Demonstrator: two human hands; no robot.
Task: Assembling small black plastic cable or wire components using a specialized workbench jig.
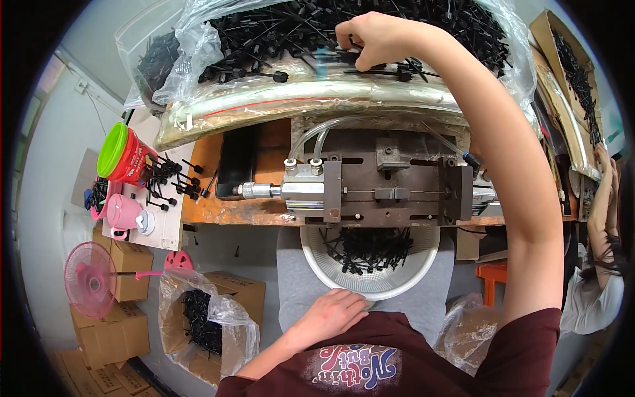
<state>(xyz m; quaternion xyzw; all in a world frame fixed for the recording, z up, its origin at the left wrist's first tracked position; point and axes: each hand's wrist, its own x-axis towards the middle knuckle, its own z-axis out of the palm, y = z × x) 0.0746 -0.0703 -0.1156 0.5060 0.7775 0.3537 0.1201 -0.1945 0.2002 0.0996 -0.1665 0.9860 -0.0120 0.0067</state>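
My right hand (383, 41) reaches far forward into a heap of black plastic parts (278, 33), each a thin stem with a thicker head. Its fingers and thumb are curled round some of the parts; how many is hidden. My left hand (332, 312) lies flat by the near rim of a white perforated basket (315, 255), holding nothing. Between my knees, that basket holds more black parts (370, 248). Over it, at the bench edge, stands a dark metal clamping fixture (397, 173) with a silver air cylinder (304, 192) and clear hoses. A small block sits on its central rod.
Clear plastic sheeting (198, 53) lines the heap's tray. At left are a red-and-green bucket (129, 155), loose parts, a pink mug (124, 213) and a pink fan (90, 280). Lined cartons (228, 291) stand on the floor. A co-worker's arms (603, 192) are at far right.
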